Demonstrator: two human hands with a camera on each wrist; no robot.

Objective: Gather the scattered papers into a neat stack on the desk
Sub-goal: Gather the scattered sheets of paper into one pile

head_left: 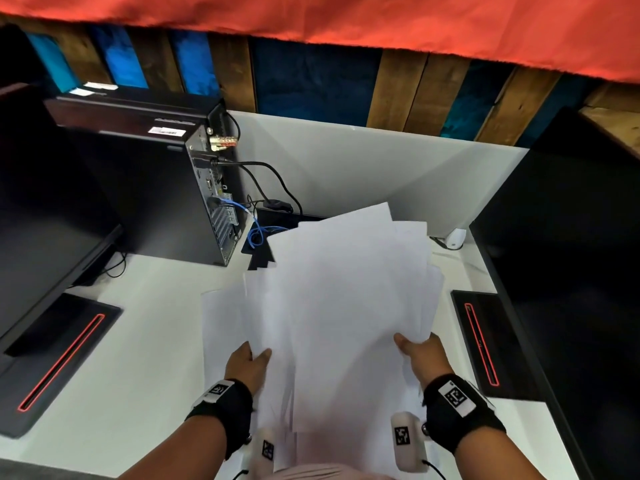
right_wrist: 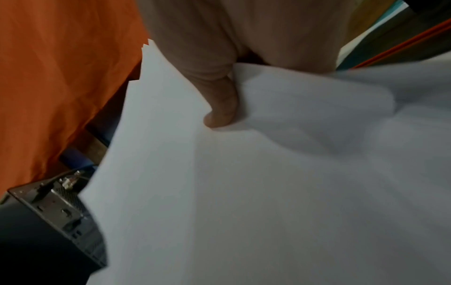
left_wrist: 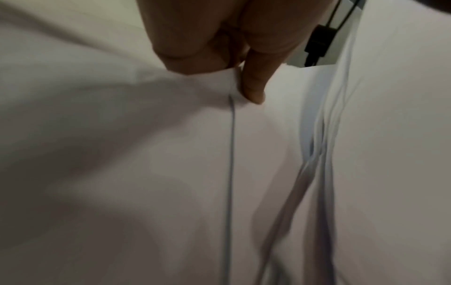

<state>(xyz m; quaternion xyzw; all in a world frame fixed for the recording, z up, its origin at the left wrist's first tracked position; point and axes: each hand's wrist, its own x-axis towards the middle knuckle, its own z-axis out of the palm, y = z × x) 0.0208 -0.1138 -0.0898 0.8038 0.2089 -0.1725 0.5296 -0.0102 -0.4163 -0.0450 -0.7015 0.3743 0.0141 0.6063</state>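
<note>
Your left hand (head_left: 247, 363) and right hand (head_left: 420, 355) each pinch a side of the papers (head_left: 346, 289), thumbs on top. The sheets (edges uneven, fanned) tilt up over the desk (head_left: 138, 341), between two monitors.

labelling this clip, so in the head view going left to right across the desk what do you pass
left monitor → computer tower → left hand → papers → right hand → right monitor

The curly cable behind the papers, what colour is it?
The cable is blue, clearest in the head view.
</note>
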